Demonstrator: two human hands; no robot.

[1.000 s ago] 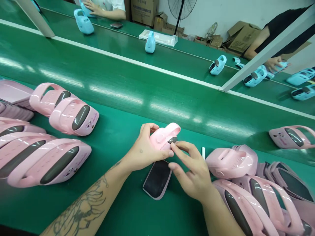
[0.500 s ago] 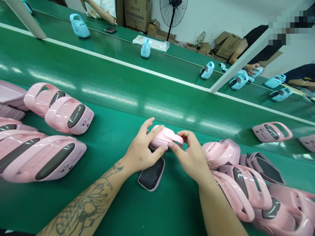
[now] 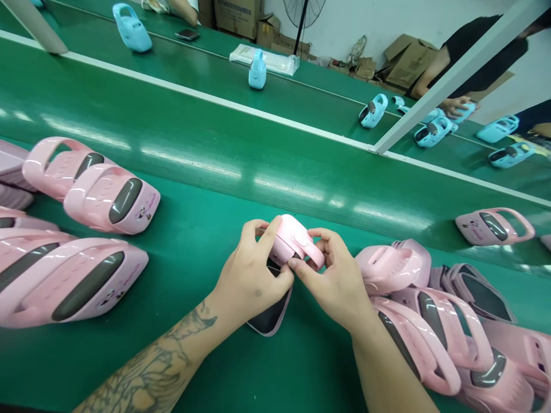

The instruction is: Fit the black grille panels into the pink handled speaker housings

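The left hand point(image 3: 252, 275) and right hand point(image 3: 333, 275) closed their grip on a small pink plastic handled case point(image 3: 288, 238), above a black pink-rimmed panel point(image 3: 271, 316) on the green counter point(image 3: 206, 229).

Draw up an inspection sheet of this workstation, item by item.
Surface: green conveyor belt, with a white rail beyond it and a second green belt further off.
Job's things: pink plastic casing held in both hands; dark-faced, pink-edged panel lying on the belt beneath it.
Clutter: more pink casings lying in groups on both sides of the hands.
Hands: left hand and right hand both grip the casing.
Cables: nothing seen.
Surroundings: blue casings on the far belt, a co-worker's hand, cardboard boxes, a standing fan.
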